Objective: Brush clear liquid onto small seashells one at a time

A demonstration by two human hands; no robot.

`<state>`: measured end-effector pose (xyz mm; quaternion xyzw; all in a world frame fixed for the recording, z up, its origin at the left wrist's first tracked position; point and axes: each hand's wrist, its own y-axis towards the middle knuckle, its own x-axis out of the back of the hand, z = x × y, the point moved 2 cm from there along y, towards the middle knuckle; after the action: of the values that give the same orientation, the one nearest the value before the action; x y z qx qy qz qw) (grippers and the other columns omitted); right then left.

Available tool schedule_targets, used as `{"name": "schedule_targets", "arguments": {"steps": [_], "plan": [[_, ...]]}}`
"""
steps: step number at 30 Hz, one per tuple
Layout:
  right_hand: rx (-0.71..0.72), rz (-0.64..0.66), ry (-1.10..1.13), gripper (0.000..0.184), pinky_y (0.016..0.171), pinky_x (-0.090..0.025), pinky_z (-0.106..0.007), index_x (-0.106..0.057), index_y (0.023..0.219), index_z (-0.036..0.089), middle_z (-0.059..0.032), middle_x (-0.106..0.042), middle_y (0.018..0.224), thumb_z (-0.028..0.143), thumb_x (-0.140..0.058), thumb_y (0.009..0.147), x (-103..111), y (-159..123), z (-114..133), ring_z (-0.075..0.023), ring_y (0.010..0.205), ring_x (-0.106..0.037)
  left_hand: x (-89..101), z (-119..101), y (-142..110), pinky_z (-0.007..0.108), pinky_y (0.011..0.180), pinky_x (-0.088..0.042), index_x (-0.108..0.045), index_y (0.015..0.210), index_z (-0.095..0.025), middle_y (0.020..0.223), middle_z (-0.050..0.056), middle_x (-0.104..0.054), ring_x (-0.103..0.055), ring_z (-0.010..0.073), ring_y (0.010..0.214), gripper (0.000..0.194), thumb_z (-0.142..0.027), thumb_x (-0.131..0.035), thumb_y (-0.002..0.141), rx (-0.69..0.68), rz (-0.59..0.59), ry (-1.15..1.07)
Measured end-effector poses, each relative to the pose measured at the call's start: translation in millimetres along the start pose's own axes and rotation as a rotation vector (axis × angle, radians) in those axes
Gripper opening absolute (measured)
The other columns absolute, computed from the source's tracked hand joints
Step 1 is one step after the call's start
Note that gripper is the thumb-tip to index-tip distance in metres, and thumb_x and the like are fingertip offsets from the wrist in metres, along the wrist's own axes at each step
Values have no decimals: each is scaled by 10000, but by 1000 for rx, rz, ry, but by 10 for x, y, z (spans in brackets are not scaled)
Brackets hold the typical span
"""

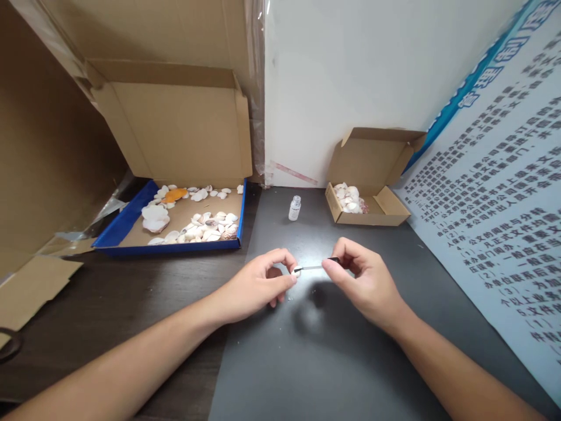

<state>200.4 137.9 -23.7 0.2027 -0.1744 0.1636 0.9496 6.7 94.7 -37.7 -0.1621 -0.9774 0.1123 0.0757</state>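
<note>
My left hand (265,280) pinches a small white shell (297,271) between thumb and fingers, above the dark grey mat (350,351). My right hand (362,278) is closed on the black handle of a small thin brush (312,268). The brush's dark tip touches the shell, or lies right at it. Behind the hands, a small glass bottle (294,209) with a white label stands upright on the mat; its neck looks uncapped.
At the left lies an open blue-edged box (175,248) with many shells and an orange piece (176,195). A smaller open cardboard box (372,218) at the back right holds white shells (349,197). A white wall and a printed board (495,204) bound the table.
</note>
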Motion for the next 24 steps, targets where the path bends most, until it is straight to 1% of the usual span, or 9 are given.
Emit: {"name": "schedule_targets", "arguments": {"steps": [2, 5, 8, 11, 13, 17, 20, 22, 24], "plan": [[-12, -29, -27, 332, 524, -275, -262, -364, 640, 217, 59, -353, 578, 301, -616, 840, 1, 5, -9, -116, 534, -333, 8, -11, 4, 149, 505, -383, -517, 873, -181, 639, -61, -477, -445, 39, 534, 247, -402, -625, 843, -28, -10, -31], [-9, -36, 44, 324, 514, -271, -262, -374, 646, 220, 56, -356, 575, 334, -587, 862, 10, 9, -20, -120, 530, -325, 8, -26, 11, 148, 463, -357, -510, 843, -174, 679, -64, -460, -418, 18, 493, 280, -416, -651, 822, -42, -11, -95], [-12, -7, 53, 326, 518, -276, -264, -375, 647, 221, 57, -367, 576, 338, -594, 858, 8, 4, -23, -121, 533, -336, 0, -31, 15, 150, 432, -343, -490, 860, -181, 639, -79, -459, -433, 19, 441, 304, -431, -657, 816, -26, 0, -138], [-18, -50, -31, 346, 519, -263, -264, -365, 639, 218, 63, -348, 578, 321, -630, 837, 20, -1, -24, -116, 532, -327, -8, -36, 13, 146, 420, -341, -473, 860, -179, 627, -85, -461, -451, 19, 416, 307, -426, -652, 821, -20, -5, -156], [-11, -57, 1, 339, 517, -265, -265, -370, 646, 220, 62, -350, 578, 332, -610, 857, 26, -2, -26, -117, 532, -324, -13, -40, 12, 140, 418, -339, -472, 859, -175, 629, -87, -464, -453, 14, 409, 315, -426, -657, 819, -13, -5, -152], [-17, 5, 70, 327, 522, -279, -265, -381, 660, 221, 59, -364, 585, 351, -590, 875, 9, -6, -29, -121, 540, -331, -21, -39, 12, 133, 409, -346, -476, 872, -168, 711, -69, -516, -480, 7, 408, 316, -419, -660, 819, -9, 13, -156], [-25, -32, -18, 346, 525, -268, -265, -368, 647, 218, 65, -348, 584, 327, -629, 848, 7, -7, -31, -114, 540, -323, -20, -29, 17, 130, 398, -348, -478, 888, -165, 774, -53, -544, -499, 6, 404, 291, -398, -644, 833, -6, 16, -165], [-18, -41, 9, 342, 520, -264, -264, -368, 650, 220, 66, -346, 581, 335, -613, 860, 4, -3, -34, -114, 536, -319, -19, -20, 22, 129, 391, -346, -477, 887, -163, 777, -51, -547, -497, 6, 396, 291, -397, -641, 834, 4, 13, -168], [-21, -5, 73, 328, 512, -266, -263, -380, 660, 221, 63, -357, 581, 356, -580, 882, -9, 1, -39, -116, 533, -322, -20, -13, 28, 129, 385, -343, -476, 881, -163, 769, -51, -548, -495, 7, 393, 286, -388, -644, 829, 7, 19, -172]]}}
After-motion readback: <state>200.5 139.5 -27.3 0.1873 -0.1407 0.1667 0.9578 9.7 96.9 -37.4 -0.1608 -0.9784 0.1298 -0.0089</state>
